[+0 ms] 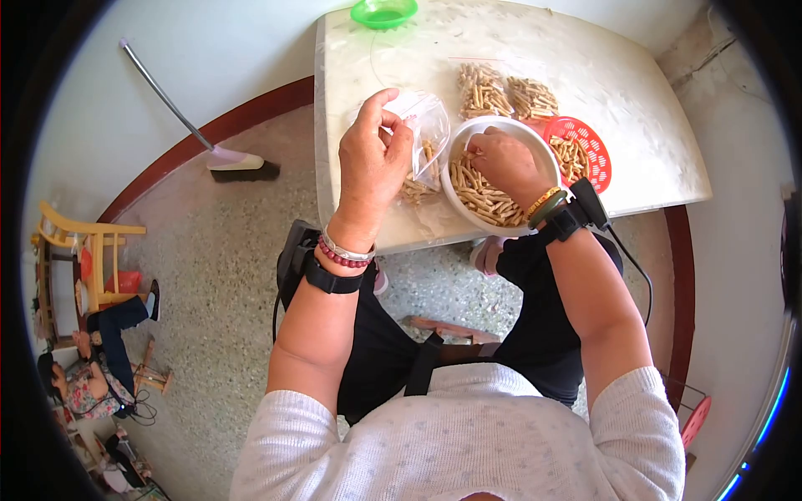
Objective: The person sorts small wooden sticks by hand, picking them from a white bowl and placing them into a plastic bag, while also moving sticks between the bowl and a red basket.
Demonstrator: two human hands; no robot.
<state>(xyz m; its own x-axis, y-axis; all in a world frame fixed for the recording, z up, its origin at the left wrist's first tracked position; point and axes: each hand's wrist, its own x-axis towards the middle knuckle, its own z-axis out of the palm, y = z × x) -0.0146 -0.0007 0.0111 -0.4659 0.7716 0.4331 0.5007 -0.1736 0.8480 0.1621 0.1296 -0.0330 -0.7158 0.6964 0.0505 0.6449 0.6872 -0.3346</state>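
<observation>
My left hand [376, 154] is closed, its fingers pinching the rim of a clear plastic bag [430, 121] that stands on the table. Short tan sticks, like pieces of dried root, lie in the bottom of this bag. Inside a white bowl [452, 194] to its right, my right hand [507, 163] reaches down with curled fingers among many more of the tan sticks [484, 199]. Its fingertips are partly hidden, so how many sticks they hold does not show.
Two filled clear bags [483, 90] lie behind the bowl. Beside it is a red perforated basket [600, 163] with more sticks. A green dish [384, 12] sits at the table's far left corner. A broom [238, 163] leans on the wall; another person [92, 380] sits at left.
</observation>
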